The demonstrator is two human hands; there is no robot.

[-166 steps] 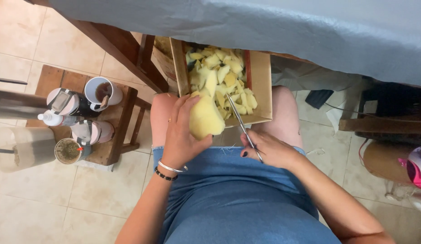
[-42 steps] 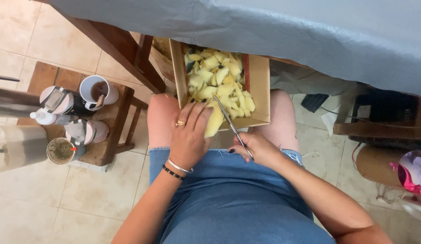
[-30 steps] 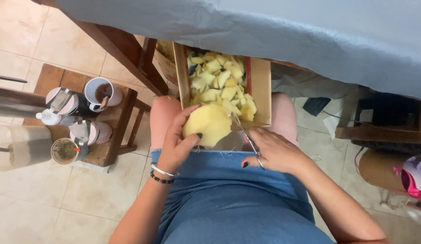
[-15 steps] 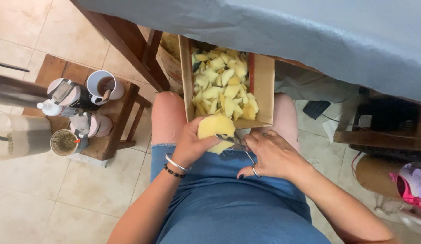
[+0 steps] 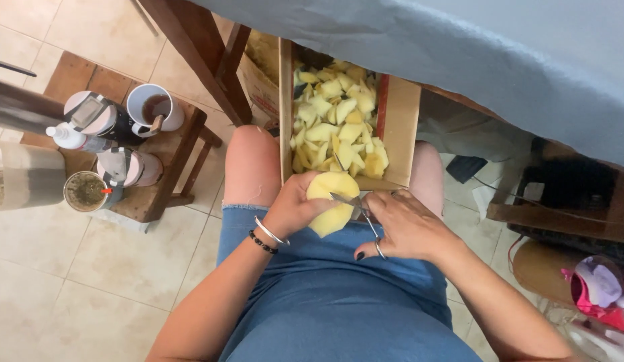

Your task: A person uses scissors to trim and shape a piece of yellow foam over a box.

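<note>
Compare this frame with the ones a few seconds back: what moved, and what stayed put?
The left hand has brought the peeled yellow fruit down from over the box to the lap, just at the box's near edge. The right hand followed, and its knife now lies across the fruit. Both grips are unchanged. The box of cut pieces and the stool with cups stayed put.

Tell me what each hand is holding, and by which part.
Left hand cups the peeled yellow fruit from its left side; right hand grips the knife by its handle.

blue denim skirt [image 5: 339,295] | left wrist: bracelets [image 5: 266,236] (silver, black) | dark-painted nails, ring
</note>
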